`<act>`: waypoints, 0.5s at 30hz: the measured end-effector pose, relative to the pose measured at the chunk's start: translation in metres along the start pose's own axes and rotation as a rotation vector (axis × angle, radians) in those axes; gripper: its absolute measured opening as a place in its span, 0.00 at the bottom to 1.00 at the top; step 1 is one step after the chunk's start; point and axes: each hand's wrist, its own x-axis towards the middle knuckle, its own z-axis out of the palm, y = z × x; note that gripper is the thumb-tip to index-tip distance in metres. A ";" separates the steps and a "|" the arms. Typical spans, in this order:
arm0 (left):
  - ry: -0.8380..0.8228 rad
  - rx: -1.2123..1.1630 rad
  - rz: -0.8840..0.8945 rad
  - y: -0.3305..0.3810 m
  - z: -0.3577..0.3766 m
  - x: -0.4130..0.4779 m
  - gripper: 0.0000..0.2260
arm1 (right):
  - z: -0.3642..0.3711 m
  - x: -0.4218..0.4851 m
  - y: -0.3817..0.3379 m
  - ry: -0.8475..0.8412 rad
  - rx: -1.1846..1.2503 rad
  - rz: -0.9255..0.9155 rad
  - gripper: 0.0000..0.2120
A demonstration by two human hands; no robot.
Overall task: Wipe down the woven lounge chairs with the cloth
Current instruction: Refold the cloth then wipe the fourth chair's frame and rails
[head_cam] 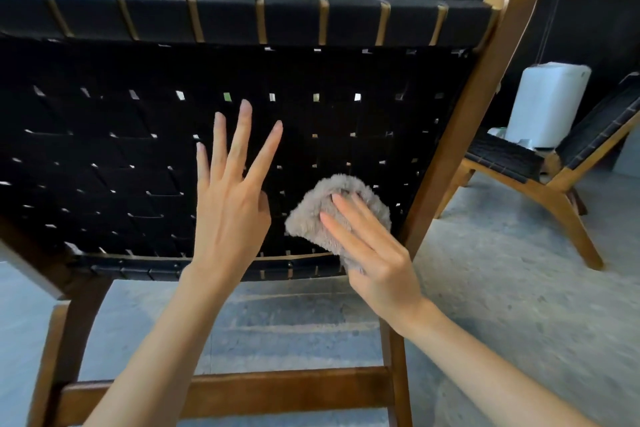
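Left hand (228,218) splayed wide, right hand (374,253) flat-pressing one cloth (311,218); two woven chairs (104,149).

Single head-worn wide-angle view, forward and down, close to the chair (104,149).

A second chair (540,163) stands right of the near chair (138,149), on the floor (485,288).
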 end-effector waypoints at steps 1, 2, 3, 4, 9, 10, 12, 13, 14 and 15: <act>0.006 0.003 -0.012 -0.003 -0.002 0.002 0.41 | -0.009 0.019 -0.008 0.081 0.005 -0.045 0.20; 0.009 0.007 -0.028 -0.006 -0.004 0.003 0.41 | -0.018 0.038 -0.015 0.148 0.004 -0.082 0.19; 0.010 0.011 -0.045 -0.008 -0.005 0.004 0.41 | -0.027 0.055 -0.020 0.201 -0.002 -0.104 0.17; 0.011 0.017 -0.059 -0.010 -0.007 0.004 0.41 | -0.032 0.071 -0.023 0.249 -0.019 -0.112 0.16; -0.003 0.031 -0.060 -0.018 -0.014 0.007 0.41 | -0.013 0.119 -0.016 0.352 -0.251 -0.004 0.19; -0.009 0.030 -0.059 -0.019 -0.015 0.007 0.40 | -0.005 0.121 -0.016 0.342 -0.258 0.032 0.21; -0.017 0.027 -0.054 -0.021 -0.015 0.008 0.40 | 0.006 0.123 -0.019 0.300 -0.224 0.095 0.26; -0.016 0.022 -0.054 -0.021 -0.014 0.008 0.40 | 0.008 0.124 -0.021 0.263 -0.201 0.113 0.28; -0.014 0.016 -0.056 -0.021 -0.013 0.008 0.40 | 0.008 0.125 -0.022 0.227 -0.189 0.124 0.29; -0.010 0.011 -0.057 -0.021 -0.013 0.008 0.40 | 0.008 0.128 -0.023 0.202 -0.194 0.135 0.30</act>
